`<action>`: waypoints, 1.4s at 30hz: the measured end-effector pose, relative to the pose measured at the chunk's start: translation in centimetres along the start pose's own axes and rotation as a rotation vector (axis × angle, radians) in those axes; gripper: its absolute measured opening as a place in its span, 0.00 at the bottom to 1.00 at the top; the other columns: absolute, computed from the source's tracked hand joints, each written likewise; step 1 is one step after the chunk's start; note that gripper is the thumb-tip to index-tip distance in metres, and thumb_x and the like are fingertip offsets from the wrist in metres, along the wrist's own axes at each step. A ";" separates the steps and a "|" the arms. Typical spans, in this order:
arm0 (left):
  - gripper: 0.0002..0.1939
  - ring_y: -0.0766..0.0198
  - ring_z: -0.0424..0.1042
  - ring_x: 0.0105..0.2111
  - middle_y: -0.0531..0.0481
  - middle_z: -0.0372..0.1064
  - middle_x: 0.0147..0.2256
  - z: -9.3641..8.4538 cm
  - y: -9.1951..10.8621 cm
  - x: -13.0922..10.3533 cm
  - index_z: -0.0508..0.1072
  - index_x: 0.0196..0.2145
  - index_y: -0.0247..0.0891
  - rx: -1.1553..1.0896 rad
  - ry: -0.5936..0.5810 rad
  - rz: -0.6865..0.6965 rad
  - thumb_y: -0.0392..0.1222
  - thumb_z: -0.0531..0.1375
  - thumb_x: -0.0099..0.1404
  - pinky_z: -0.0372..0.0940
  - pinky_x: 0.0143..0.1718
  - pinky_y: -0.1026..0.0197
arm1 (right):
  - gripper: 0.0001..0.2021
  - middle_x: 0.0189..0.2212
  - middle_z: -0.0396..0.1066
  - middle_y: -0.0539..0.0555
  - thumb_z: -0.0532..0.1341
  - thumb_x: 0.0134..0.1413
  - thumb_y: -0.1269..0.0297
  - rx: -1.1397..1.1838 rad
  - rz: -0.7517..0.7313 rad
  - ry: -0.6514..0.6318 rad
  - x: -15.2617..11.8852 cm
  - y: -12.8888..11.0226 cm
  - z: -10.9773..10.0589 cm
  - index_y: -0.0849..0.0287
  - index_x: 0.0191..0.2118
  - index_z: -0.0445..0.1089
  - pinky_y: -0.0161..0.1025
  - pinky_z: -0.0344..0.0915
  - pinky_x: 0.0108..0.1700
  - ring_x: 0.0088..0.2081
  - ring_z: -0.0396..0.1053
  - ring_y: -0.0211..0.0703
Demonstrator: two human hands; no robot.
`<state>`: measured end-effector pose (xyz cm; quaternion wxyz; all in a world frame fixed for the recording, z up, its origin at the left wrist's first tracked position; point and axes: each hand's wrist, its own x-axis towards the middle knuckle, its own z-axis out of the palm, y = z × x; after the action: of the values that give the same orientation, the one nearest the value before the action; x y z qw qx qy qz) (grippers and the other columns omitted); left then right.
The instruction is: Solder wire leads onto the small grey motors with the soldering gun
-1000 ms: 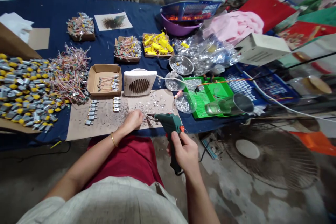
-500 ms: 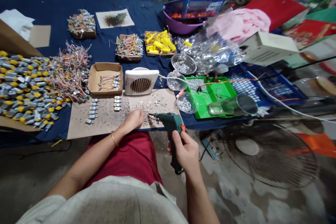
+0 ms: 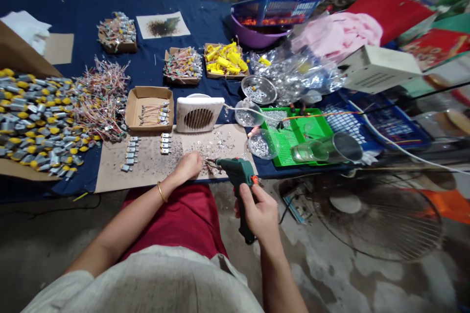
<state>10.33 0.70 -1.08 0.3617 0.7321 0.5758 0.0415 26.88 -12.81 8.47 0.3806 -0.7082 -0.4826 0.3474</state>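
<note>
My right hand (image 3: pixel 260 209) is wrapped around the grip of a dark green soldering gun (image 3: pixel 237 171), its tip pointing left. Close by that tip my left hand (image 3: pixel 188 166) is closed, fingers pinched together over the cardboard sheet (image 3: pixel 110 176); what they hold is too small and hidden to make out. On the same sheet several small motors stand in two columns, a left column (image 3: pixel 130 152) and a right column (image 3: pixel 165 144). Behind the hands stands a white square fan (image 3: pixel 200 115). A shallow cardboard box (image 3: pixel 132 107) holds several motors with wires attached.
At left lie a heap of motors (image 3: pixel 33 127) and a tangle of wired pieces (image 3: pixel 101 93). Bowls of metal bits, such as a clear bowl (image 3: pixel 262 144), and a green tray (image 3: pixel 282 144) are at right. A floor fan (image 3: pixel 370 220) stands below the table's right side.
The view has shifted very slightly, so the table's things sit a little further right. Both hands and the soldering gun keep almost the same place.
</note>
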 end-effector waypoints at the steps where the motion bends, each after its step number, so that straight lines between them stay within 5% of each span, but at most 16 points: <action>1: 0.15 0.57 0.75 0.39 0.39 0.77 0.38 0.0 0.0 0.0 0.74 0.39 0.33 0.003 0.000 -0.001 0.40 0.49 0.68 0.64 0.40 0.62 | 0.20 0.14 0.66 0.49 0.57 0.60 0.46 -0.003 0.002 -0.002 0.0 0.0 0.0 0.56 0.25 0.64 0.33 0.62 0.19 0.16 0.65 0.38; 10: 0.16 0.57 0.75 0.38 0.39 0.76 0.35 -0.2 0.2 0.0 0.75 0.38 0.33 -0.001 -0.010 -0.011 0.40 0.48 0.69 0.64 0.41 0.62 | 0.20 0.13 0.65 0.48 0.56 0.60 0.46 0.007 0.001 0.007 0.2 -0.1 0.2 0.55 0.24 0.62 0.34 0.62 0.20 0.16 0.66 0.39; 21: 0.16 0.67 0.69 0.18 0.50 0.73 0.21 0.3 -0.6 0.4 0.73 0.37 0.34 -0.193 -0.107 -0.031 0.40 0.47 0.70 0.63 0.27 0.66 | 0.21 0.13 0.65 0.49 0.56 0.61 0.46 -0.040 -0.022 -0.005 0.4 -0.3 0.0 0.55 0.23 0.62 0.33 0.62 0.20 0.17 0.66 0.39; 37: 0.16 0.57 0.75 0.38 0.38 0.77 0.36 0.0 0.2 0.3 0.76 0.37 0.32 -0.049 -0.008 -0.031 0.40 0.49 0.68 0.65 0.41 0.62 | 0.21 0.13 0.65 0.49 0.56 0.61 0.46 -0.052 -0.009 -0.024 0.8 0.0 0.2 0.55 0.23 0.61 0.34 0.61 0.20 0.17 0.65 0.39; 42: 0.17 0.58 0.75 0.36 0.39 0.77 0.34 0.1 0.1 0.3 0.76 0.38 0.32 -0.040 -0.014 -0.024 0.40 0.48 0.68 0.65 0.40 0.62 | 0.19 0.15 0.67 0.50 0.57 0.60 0.48 -0.103 -0.035 -0.028 0.9 0.0 0.1 0.55 0.24 0.63 0.34 0.61 0.21 0.19 0.67 0.40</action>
<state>10.55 0.89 -1.14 0.3807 0.7179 0.5812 0.0435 27.08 -11.91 8.26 0.3427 -0.7135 -0.5173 0.3253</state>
